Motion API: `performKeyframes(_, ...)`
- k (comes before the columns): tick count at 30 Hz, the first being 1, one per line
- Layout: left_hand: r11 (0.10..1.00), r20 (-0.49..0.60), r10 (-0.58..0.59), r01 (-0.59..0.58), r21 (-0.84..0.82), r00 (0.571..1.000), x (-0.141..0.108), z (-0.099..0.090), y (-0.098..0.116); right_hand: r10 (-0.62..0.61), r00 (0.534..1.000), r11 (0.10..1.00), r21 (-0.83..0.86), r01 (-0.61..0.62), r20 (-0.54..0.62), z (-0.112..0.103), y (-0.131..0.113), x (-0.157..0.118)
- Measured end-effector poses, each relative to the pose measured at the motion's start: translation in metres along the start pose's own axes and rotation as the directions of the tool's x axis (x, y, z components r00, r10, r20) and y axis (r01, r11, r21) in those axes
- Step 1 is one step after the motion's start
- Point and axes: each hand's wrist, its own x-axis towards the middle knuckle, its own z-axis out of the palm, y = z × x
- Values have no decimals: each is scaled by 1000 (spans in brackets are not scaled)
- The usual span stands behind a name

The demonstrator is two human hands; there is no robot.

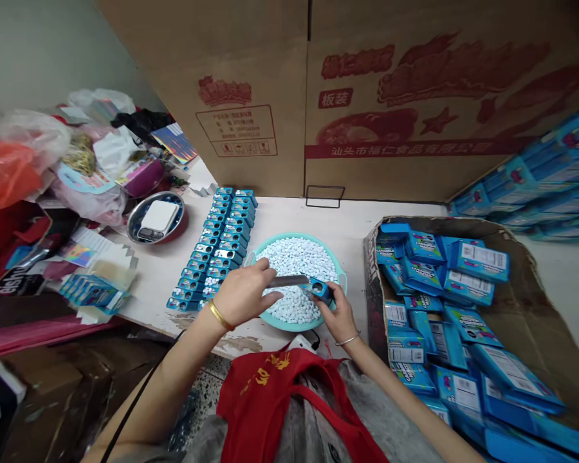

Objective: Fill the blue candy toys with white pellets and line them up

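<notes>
The left hand (244, 294) has its fingers closed on a flat metal strip (287, 281), whose tip meets a small blue tin (321, 290) clamped in the right hand's (335, 315) fingers. Both sit above a teal basin (296, 326) of white candies (294, 263), with rows of blue tins (217, 251) just beyond the left fingers.

Red print on the cardboard carton (270, 64) reads "板装" and, along a red band (415, 149), "汕头市福仁食品有限公司", the blue boxes (468, 283) show "CARAMEL", and the white labels (480, 255) and the gold characters on the red apron (270, 411) are too small to read.
</notes>
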Motion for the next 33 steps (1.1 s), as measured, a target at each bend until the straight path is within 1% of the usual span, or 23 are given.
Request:
performKeyframes(2,975,-105,7,-31,-222,994,0,20,-17,42,999,996,78,-44,26,6,-1,-4)
performKeyframes(4,893,-218,6,-103,-437,976,2,48,-29,83,995,982,162,-92,59,13,-4,-8)
performKeyframes(6,807,-262,9,-161,-567,965,4,78,-34,119,988,961,239,-141,103,20,-8,-12)
performKeyframes(8,773,-239,24,-169,-612,971,4,101,-35,140,976,935,301,-187,169,25,-13,-15)
performKeyframes(10,776,-206,8,-136,-616,979,2,117,-34,159,957,898,368,-243,243,29,-17,-17)
performKeyframes(12,767,-193,-61,-78,-637,979,-1,127,-33,196,925,835,439,-331,324,33,-20,-19)
performKeyframes(13,746,-178,-110,-37,-665,978,-1,131,-34,224,900,793,468,-391,374,35,-21,-19)
performKeyframes(15,676,-104,-204,63,-734,973,-1,139,-35,286,836,694,501,-517,467,41,-23,-19)
performKeyframes(17,600,-16,-272,157,-785,962,2,146,-37,341,781,609,510,-608,523,45,-25,-19)
performKeyframes(19,531,28,-313,199,-824,949,5,152,-38,367,751,566,509,-649,549,47,-26,-18)
performKeyframes(20,497,32,-322,198,-845,946,5,154,-37,367,747,567,503,-652,553,46,-27,-18)
performKeyframes(21,461,32,-323,187,-868,946,5,156,-37,361,752,584,495,-643,551,45,-27,-18)
performKeyframes(22,427,30,-311,168,-889,950,4,157,-37,349,768,615,486,-621,537,43,-26,-18)
performKeyframes(24,387,4,-250,104,-916,968,-3,156,-37,303,820,709,460,-535,486,40,-25,-19)
performKeyframes(25,390,-17,-211,68,-918,977,-8,155,-37,268,846,757,443,-481,461,39,-24,-21)
performKeyframes(27,449,-66,-144,6,-893,987,-21,150,-37,185,877,835,400,-378,443,40,-23,-25)
performKeyframes(29,530,-118,-107,-44,-847,987,-38,143,-39,100,887,892,354,-280,451,45,-25,-30)
performKeyframes(31,573,-160,-106,-71,-816,981,-59,137,-45,13,882,937,302,-175,472,53,-31,-35)
performKeyframes(33,574,-171,-160,-49,-817,972,-87,136,-56,-59,862,965,249,-79,503,61,-40,-40)
